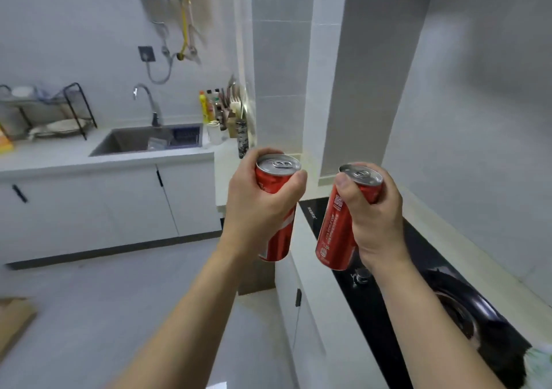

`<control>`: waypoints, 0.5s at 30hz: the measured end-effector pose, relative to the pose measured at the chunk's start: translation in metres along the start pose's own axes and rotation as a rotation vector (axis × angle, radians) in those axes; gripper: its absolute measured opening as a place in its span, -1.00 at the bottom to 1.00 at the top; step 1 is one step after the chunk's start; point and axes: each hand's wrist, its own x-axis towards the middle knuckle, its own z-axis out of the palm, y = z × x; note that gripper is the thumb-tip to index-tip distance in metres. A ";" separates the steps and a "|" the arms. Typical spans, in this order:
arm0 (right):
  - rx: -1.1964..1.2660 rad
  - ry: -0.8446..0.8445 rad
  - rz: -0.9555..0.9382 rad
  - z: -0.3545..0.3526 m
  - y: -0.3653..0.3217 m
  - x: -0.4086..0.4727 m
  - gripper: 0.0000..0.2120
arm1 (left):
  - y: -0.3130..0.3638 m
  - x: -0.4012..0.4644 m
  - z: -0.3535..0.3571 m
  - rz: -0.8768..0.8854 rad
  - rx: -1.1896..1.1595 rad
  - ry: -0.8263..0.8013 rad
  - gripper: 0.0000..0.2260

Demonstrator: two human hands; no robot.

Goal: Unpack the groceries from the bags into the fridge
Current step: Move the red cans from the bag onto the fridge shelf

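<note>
Head view, two hands, left hand point(257, 206) and right hand point(376, 209), each gripping one of two red cans, left can point(276, 239), right can point(337, 227)

Each hand grips a glossy red metal can point(276, 236) and point(336, 233) with a bare silvery top, above a shiny black glass hob point(388, 314) and a matt pale worktop point(310, 239).

Single head view, looking forward-down, close over hands, toward kitchen corner.

My two bare forearms in view, no sleeves showing, no watch or rings, left hand point(263, 206) and right hand point(373, 209) ungloved, short trimmed thumbnails.
</note>
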 end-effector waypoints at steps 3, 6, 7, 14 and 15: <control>0.042 -0.103 0.007 0.043 0.003 -0.004 -0.65 | -0.003 -0.006 -0.044 -0.002 0.059 0.071 -0.67; 0.091 -0.222 0.019 0.089 0.004 -0.010 -0.62 | -0.003 -0.014 -0.089 -0.006 0.123 0.163 -0.65; 0.101 -0.260 0.025 0.105 0.005 -0.013 -0.59 | -0.003 -0.017 -0.105 -0.010 0.149 0.204 -0.64; 0.165 -0.552 0.033 0.212 0.002 -0.058 -0.62 | 0.000 -0.054 -0.208 -0.053 0.295 0.473 -0.66; 0.177 -0.588 0.033 0.227 0.001 -0.066 -0.59 | 0.001 -0.061 -0.222 -0.061 0.307 0.508 -0.67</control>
